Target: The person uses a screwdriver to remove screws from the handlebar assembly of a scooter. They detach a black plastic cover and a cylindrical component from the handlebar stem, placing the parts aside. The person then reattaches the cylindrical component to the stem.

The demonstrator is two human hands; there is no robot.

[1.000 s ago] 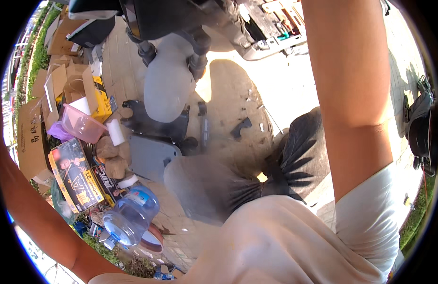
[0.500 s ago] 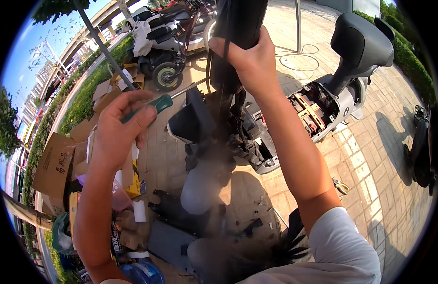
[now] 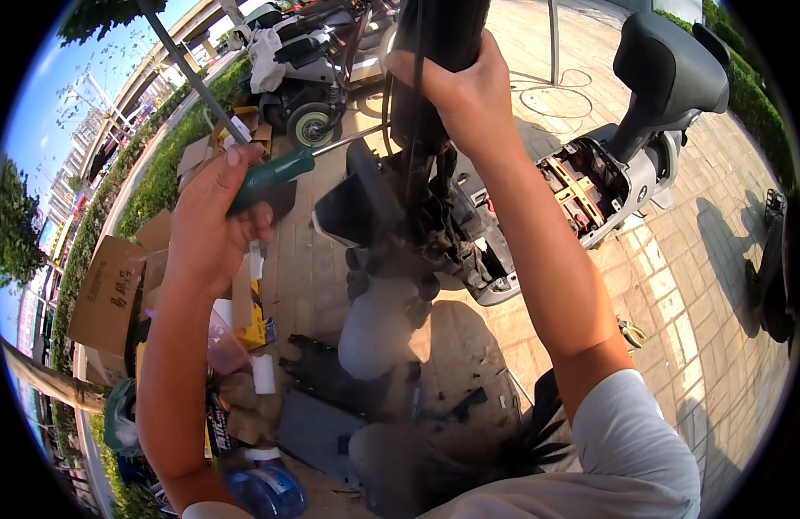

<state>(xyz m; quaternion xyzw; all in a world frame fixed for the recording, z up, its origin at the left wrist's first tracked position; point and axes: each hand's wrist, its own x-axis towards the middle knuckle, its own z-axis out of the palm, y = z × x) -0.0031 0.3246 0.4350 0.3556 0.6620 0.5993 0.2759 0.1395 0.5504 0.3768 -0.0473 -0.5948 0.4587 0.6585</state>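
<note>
Both hands closed: left hand (image 3: 211, 225) on screwdriver (image 3: 266, 177), right hand (image 3: 460, 91) on column (image 3: 435, 35).

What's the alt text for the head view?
A person's left hand grips a green-handled screwdriver while the right hand holds the black front column of a partly stripped scooter on a paved walkway. Cardboard boxes, black panels and a blue bottle lie on the ground below.
</note>
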